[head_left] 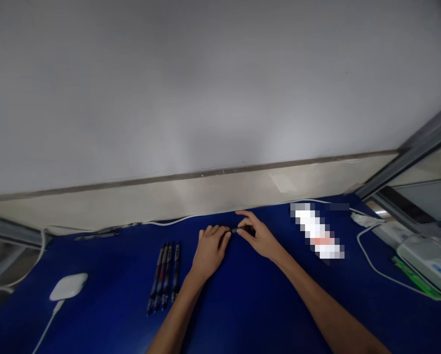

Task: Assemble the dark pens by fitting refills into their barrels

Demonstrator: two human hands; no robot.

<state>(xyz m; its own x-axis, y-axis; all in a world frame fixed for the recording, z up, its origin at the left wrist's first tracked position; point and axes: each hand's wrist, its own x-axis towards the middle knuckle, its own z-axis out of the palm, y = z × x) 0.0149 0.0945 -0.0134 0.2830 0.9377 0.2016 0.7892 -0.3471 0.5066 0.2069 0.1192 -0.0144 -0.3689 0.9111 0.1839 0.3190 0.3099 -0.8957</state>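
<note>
My left hand [210, 250] lies low over the blue table, its thumb and forefinger pinched on one end of a slim dark pen [234, 230]. At the other end, the thumb and fingers of my right hand [259, 238] close on the same pen, with the forefinger raised. Only a short grey-black stretch of it shows between the fingertips; the rest is hidden by my hands. To the left of my left forearm, several dark pens [165, 275] lie side by side, one with a red part.
A white charging case [69, 286] with a cable lies at the left. More pens [98, 235] lie by the wall [205, 194] at the back left. A white cable [179, 220] runs along the wall. At right are a blurred-out item [316, 231], a green packet [414, 278] and a white device [423, 255].
</note>
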